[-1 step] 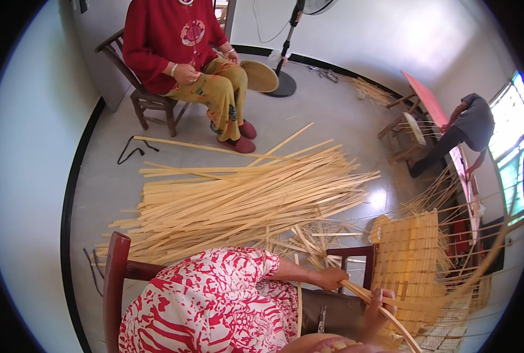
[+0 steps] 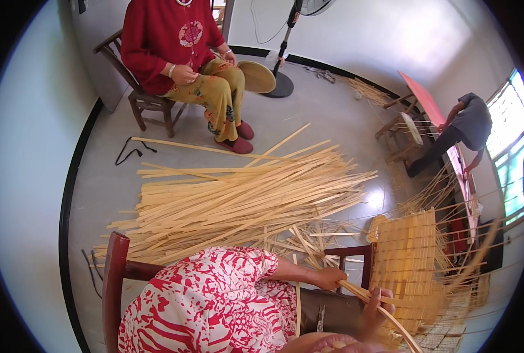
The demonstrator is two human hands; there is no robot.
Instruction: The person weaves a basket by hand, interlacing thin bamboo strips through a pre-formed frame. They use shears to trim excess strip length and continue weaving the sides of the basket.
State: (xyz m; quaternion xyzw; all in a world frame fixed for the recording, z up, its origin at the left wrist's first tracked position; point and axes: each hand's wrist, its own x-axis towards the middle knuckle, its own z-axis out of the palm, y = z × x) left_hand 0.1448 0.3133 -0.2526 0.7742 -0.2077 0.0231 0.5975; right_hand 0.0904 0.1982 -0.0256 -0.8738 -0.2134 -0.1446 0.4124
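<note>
Forward, one forearm (image 2: pixel 294 270) outstretched, fingers (image 2: pixel 376 294) curled around pale strips (image 2: pixel 354 287)

Red-and-white patterned top (image 2: pixel 209 306) with loose sleeve (image 2: pixel 244 265), dark brown trousers (image 2: pixel 338 312)

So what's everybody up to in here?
A person in a red-and-white top grips pale strips with the left hand and the right hand, beside a yellowish woven piece. A loose pile of similar strips covers part of the floor. Across the pile sits a person in red; another, in grey, bends over a long red bench.
</note>
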